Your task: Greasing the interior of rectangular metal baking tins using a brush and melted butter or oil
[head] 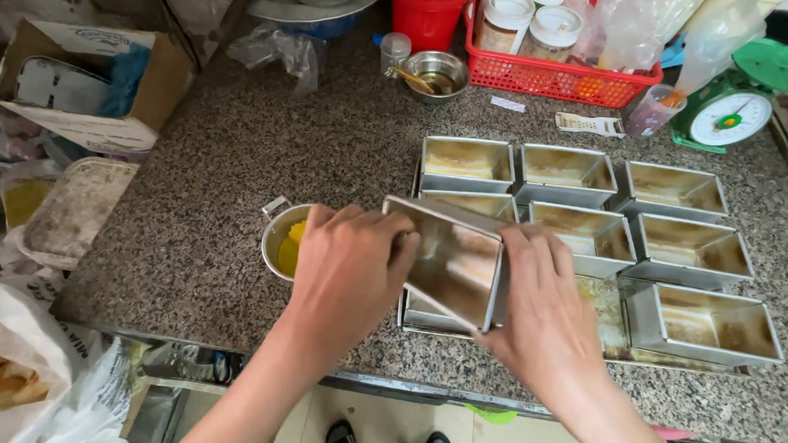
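Observation:
A rectangular metal loaf tin (453,259) is tilted on its side above the granite counter (234,195), its open face turned toward me. My right hand (546,319) grips the tin's right end. My left hand (348,269) is at the tin's left rim, fingers reaching into it; what they hold is hidden. Under my left hand stands a small metal cup (278,241) with yellow grease inside. Several more greased loaf tins (591,236) sit in rows to the right.
At the back are a red basket of jars (554,77), a small steel bowl (436,73), a red bucket (426,12) and a green kitchen scale (732,109). A cardboard box (87,75) and plastic bags (35,382) are at left. Counter edge runs near me.

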